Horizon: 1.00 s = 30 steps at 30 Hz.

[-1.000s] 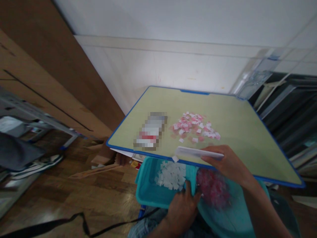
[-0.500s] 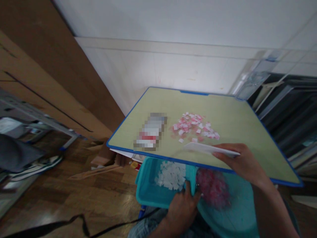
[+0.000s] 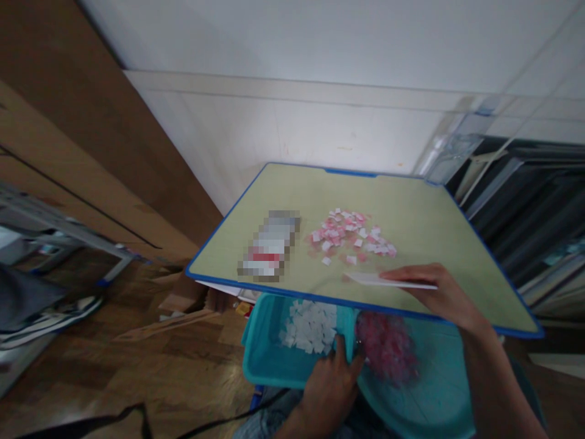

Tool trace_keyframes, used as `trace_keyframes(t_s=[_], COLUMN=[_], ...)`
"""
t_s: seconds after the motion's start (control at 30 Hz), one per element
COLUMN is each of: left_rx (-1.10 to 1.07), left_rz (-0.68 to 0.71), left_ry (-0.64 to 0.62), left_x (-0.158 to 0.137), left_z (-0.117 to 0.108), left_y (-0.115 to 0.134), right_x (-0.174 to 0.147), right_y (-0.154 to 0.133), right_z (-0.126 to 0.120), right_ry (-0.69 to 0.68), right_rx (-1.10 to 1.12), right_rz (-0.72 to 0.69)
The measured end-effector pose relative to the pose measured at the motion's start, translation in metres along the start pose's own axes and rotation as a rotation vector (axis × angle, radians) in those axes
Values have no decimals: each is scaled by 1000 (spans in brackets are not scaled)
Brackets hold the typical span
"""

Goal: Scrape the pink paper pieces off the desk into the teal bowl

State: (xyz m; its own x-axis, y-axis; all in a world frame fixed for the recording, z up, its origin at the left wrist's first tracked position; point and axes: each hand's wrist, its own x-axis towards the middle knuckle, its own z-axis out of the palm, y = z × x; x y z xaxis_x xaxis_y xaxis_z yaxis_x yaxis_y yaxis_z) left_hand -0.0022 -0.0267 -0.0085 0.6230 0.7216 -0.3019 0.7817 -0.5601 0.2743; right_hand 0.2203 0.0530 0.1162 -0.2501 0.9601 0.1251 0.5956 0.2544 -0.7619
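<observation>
A thin white card (image 3: 388,281) lies flat in the fingers of my right hand (image 3: 439,286), which is closed on it just above the near part of the board. Farther back, small pink and white square pieces (image 3: 350,231) are scattered in a loose pile. My left hand (image 3: 329,384) grips the near rim of the teal bin (image 3: 262,366), index finger on one side of the wall and thumb on the other. That bin holds white square pieces (image 3: 311,326). Beside it, a round teal basin (image 3: 445,372) contains a blurred heap of pinkish-red material (image 3: 388,350).
The pale green board (image 3: 402,201) has a blue edge. A pixelated phone-like object (image 3: 269,247) rests on its left. Dark flat panels (image 3: 539,189) stand at the right; a white wall rises behind. Another person's shoe (image 3: 55,320) is at the left, and a black strap (image 3: 91,424) lies below.
The view has shifted slightly, so the board and bins appear a little farther left. My right hand has tilted the white card flatter. My left hand stays on the bin rim.
</observation>
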Motion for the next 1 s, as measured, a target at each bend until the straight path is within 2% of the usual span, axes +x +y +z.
trace_keyframes(t_s=[0.13, 0.3, 0.43, 0.63, 0.8, 1.0], left_rx=[17, 28, 22, 17, -6, 6], left_rz=[-4, -17, -7, -14, -1, -7], left_ry=[23, 17, 1, 41, 19, 42], left_x=[0, -1, 0, 2, 3, 2], left_z=[4, 5, 4, 9, 11, 14], left_y=[0, -1, -1, -2, -3, -4], right_x=[-7, -1, 6, 4, 7, 4], right_y=[5, 10, 10, 6, -1, -15], right_z=[-13, -5, 1, -8, -8, -7], right_ry=[-51, 176, 204, 96, 152, 10], right_rx=[39, -124, -181, -141, -153, -94], right_rz=[7, 114, 91, 71, 52, 42])
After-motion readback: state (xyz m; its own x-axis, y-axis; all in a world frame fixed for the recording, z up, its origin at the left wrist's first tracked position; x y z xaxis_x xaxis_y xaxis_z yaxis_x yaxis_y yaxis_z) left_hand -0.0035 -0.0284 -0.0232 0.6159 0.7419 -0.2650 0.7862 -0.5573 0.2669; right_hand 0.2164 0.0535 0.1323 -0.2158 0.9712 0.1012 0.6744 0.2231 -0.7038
